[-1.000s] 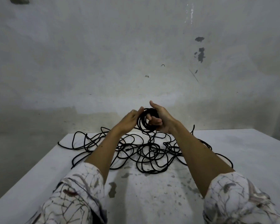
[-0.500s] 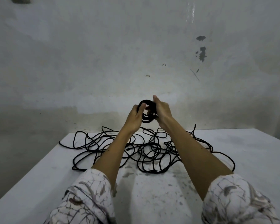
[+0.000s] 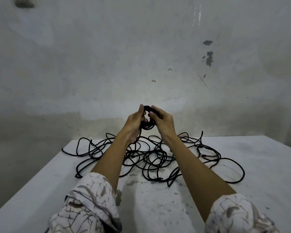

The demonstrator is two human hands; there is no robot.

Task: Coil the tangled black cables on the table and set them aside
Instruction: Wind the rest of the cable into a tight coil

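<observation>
Both hands were raised above the worktop (image 3: 259, 174). The left hand (image 3: 135, 123) and the right hand (image 3: 162, 120) gripped a small coil (image 3: 147, 127) of black cable between them; the tangled cables (image 3: 158, 158) lay on the worktop below.

A stained white table (image 3: 259, 165) is being backed by a grey plaster wall (image 3: 107, 56), which is being marked by dark chipped patches (image 3: 209, 58) at the far right.
</observation>
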